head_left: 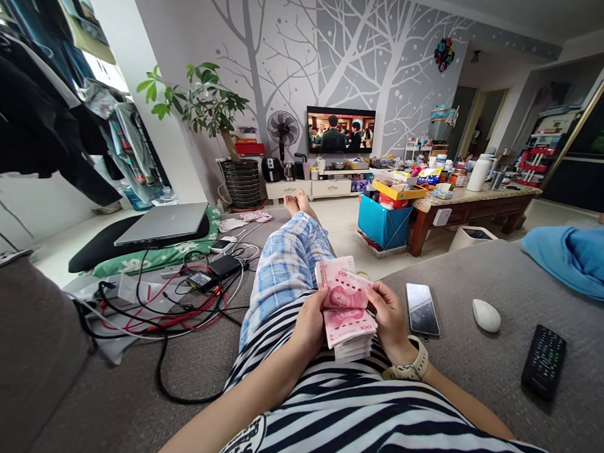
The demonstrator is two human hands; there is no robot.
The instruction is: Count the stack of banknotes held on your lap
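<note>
Both hands meet over my lap around a stack of pink 100 banknotes (350, 326). My left hand (310, 321) grips the stack at its left side, its thumb on the notes. Between the thumb and fingers of my right hand (390, 316) is the right edge of one banknote (347, 290), tilted across the upper part of the stack. The lower notes fan out in layers toward my body. A pale watch (411, 363) is on my right wrist. Fingers under the stack are hidden.
Right of my lap, a phone (422, 308), a white mouse (487, 315) and a black remote (543, 361) lie on the grey sofa (470, 406). Tangled cables (160, 319) and a laptop (162, 224) are at the left. Beyond stands a cluttered table (481, 195).
</note>
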